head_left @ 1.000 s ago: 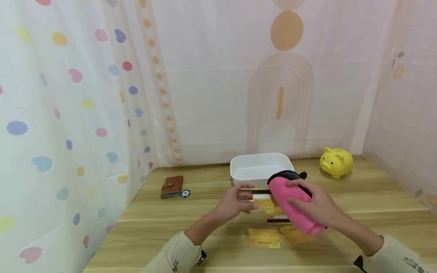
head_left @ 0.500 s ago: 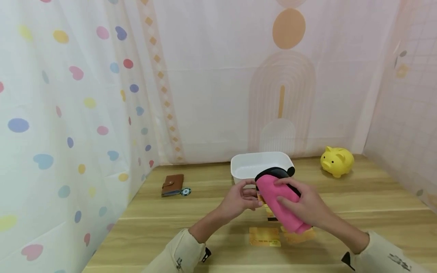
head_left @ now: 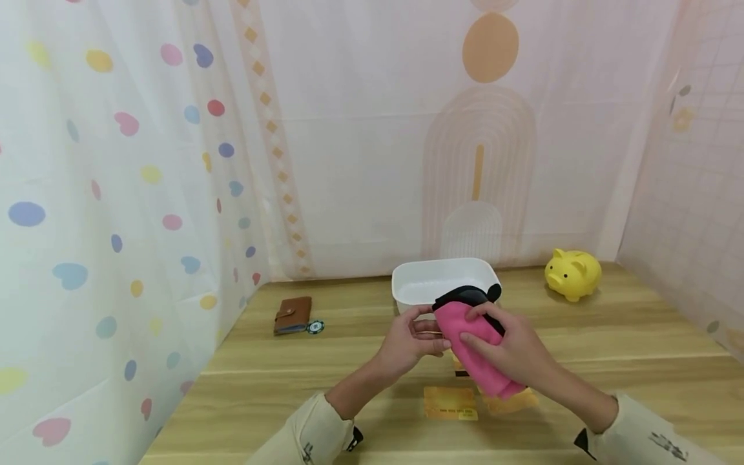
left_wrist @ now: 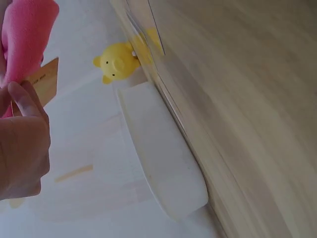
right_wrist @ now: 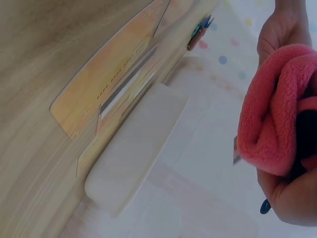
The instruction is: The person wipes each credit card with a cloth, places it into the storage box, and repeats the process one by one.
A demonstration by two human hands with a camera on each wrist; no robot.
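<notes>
My right hand [head_left: 517,345] grips a fluffy pink cloth item [head_left: 488,376] with a black edge and a small black tab. Its folded end and dark inner side show in the right wrist view, with another hand behind it. My left hand [head_left: 407,345] pinches a gold bank card [left_wrist: 46,82] between thumb and fingers, close against the pink cloth. That card is mostly hidden from the head view. Beneath the hands, a gold card [head_left: 450,403] lies on the table, beside another card [head_left: 513,402] and a partly covered striped card [head_left: 461,369].
A white plastic tub [head_left: 430,284] stands behind the hands. At the back right sits a yellow piggy bank [head_left: 572,276]. On the left lie a brown wallet [head_left: 293,315] and a poker chip [head_left: 316,327]. Patterned curtains [head_left: 372,161] enclose the wooden table [head_left: 261,394].
The right hand has moved left with the pink cloth, bringing it up to the left hand. The left hand has shifted slightly right, and the card with it is now covered in the head view.
</notes>
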